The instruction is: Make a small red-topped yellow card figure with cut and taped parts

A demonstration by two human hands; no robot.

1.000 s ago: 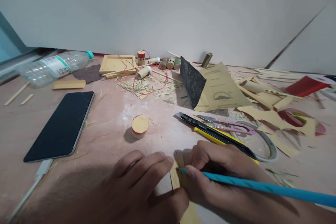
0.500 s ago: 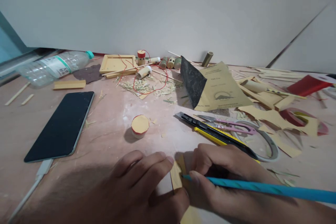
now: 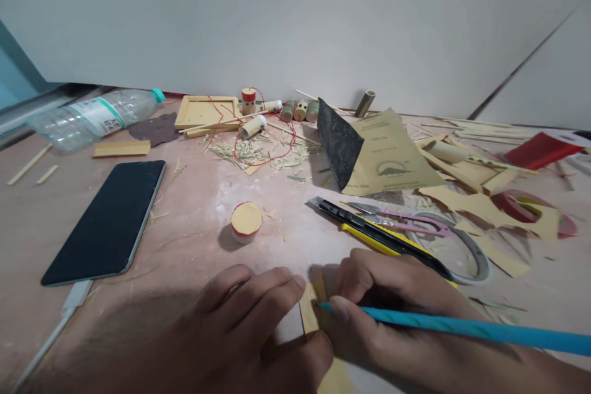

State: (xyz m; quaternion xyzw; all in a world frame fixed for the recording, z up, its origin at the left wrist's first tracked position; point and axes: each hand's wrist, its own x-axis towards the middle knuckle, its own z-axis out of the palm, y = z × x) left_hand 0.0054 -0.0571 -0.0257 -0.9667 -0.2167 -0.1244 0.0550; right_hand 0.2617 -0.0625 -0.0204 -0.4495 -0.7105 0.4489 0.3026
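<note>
A blue pencil [image 3: 462, 325] is pinched in my right hand [image 3: 378, 295], its dark tip on a thin pale-yellow strip [image 3: 308, 315] at the bottom middle. I cannot tell whether the strip is wood or card. My left hand [image 3: 249, 326] pins that strip to the table, with fingertips at its left edge and the thumb across it lower down. Part of the strip is hidden beneath both hands. Just beyond my left hand stands a short round piece [image 3: 247, 221] with a flat yellow top and a red rim. A black-and-yellow utility knife [image 3: 378, 231] lies beyond my right hand.
Pink-handled thread snips [image 3: 410, 221] and a tape roll [image 3: 482, 258] lie by the knife. Behind are folded sandpaper [image 3: 388, 154], shavings [image 3: 240, 151] and a wooden tray [image 3: 207, 112]. A phone [image 3: 111, 221] and plastic bottle [image 3: 101, 117] lie on the left.
The pencil tip has shifted slightly up and to the left on the strip, with my right hand moving a little. My left hand and the other things have stayed put.
</note>
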